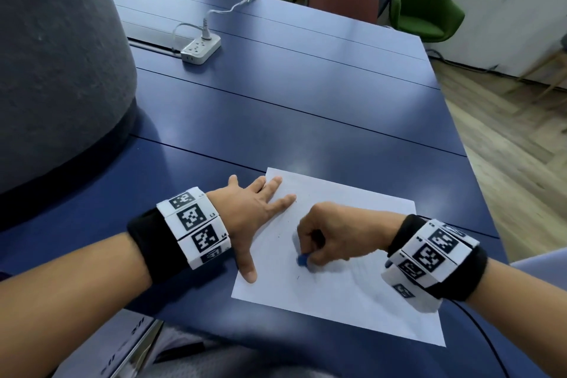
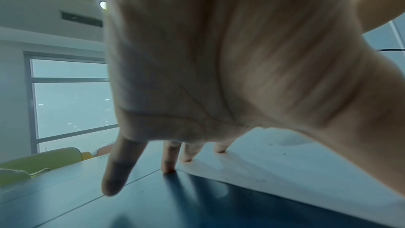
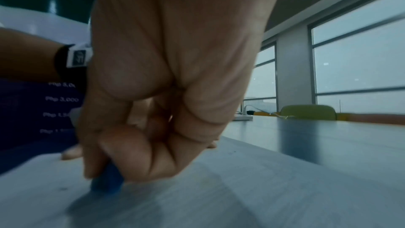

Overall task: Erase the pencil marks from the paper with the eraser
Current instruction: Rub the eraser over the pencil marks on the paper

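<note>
A white sheet of paper [image 1: 352, 270] lies flat on the blue table, near its front edge, turned at a slant so one corner points away. Its surface carries faint grey pencil marks [image 1: 365, 278] as light curved strokes toward the near right part, with a few small dark specks scattered across the left half. A small blue eraser [image 1: 302, 260] stands on the paper a little left of its middle, its lower end touching the sheet and its upper part hidden. From the right wrist view the eraser [image 3: 106, 183] looks blurred.
</note>
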The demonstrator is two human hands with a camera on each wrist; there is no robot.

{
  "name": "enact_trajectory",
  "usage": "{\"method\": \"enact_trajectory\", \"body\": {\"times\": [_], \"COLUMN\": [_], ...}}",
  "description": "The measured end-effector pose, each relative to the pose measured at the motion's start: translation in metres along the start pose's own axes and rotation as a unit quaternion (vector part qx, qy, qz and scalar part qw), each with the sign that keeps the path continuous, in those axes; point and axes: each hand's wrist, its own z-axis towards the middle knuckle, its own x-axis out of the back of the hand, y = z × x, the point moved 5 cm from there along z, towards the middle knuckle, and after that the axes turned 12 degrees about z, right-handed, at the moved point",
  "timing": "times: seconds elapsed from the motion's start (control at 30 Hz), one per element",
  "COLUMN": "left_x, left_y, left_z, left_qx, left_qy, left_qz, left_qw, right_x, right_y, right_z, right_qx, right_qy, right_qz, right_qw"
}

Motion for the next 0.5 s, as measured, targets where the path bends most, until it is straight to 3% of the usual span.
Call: {"method": "enact_trajectory", "body": {"times": [0.07, 0.17, 0.2, 0.3, 0.33, 0.43, 0.5], "left_x": [0.0, 0.0, 0.0, 0.001, 0.001, 0.001, 0.0], "left_y": [0.0, 0.001, 0.001, 0.001, 0.001, 0.001, 0.001], "left_z": [0.0, -0.001, -0.001, -0.001, -0.001, -0.001, -0.001], "left_qx": [0.001, 0.001, 0.002, 0.003, 0.003, 0.003, 0.004], "left_qy": [-0.005, -0.002, -0.002, -0.007, -0.008, -0.005, -0.004], "left_qz": [0.003, 0.0, -0.001, -0.001, 0.0, 0.002, 0.001], "left_qw": [1.0, 1.0, 1.0, 1.0, 1.0, 1.0, 1.0], "right_x": [0.003, 0.018, 0.015, -0.007, -0.006, 0.016, 0.012], "right_y": [0.001, 0.002, 0.002, -0.001, 0.0, 0.006, 0.006], "right_z": [0.001, 0.003, 0.002, -0.004, -0.004, 0.0, -0.001], "right_qx": [-0.017, 0.004, 0.007, -0.012, -0.014, -0.008, -0.005], "right_qy": [-0.008, 0.094, 0.085, -0.046, -0.047, 0.08, 0.072], "right_qz": [0.0, -0.011, -0.007, 0.02, 0.018, 0.022, 0.02], "right_qw": [1.0, 0.995, 0.996, 0.999, 0.999, 0.997, 0.997]}}
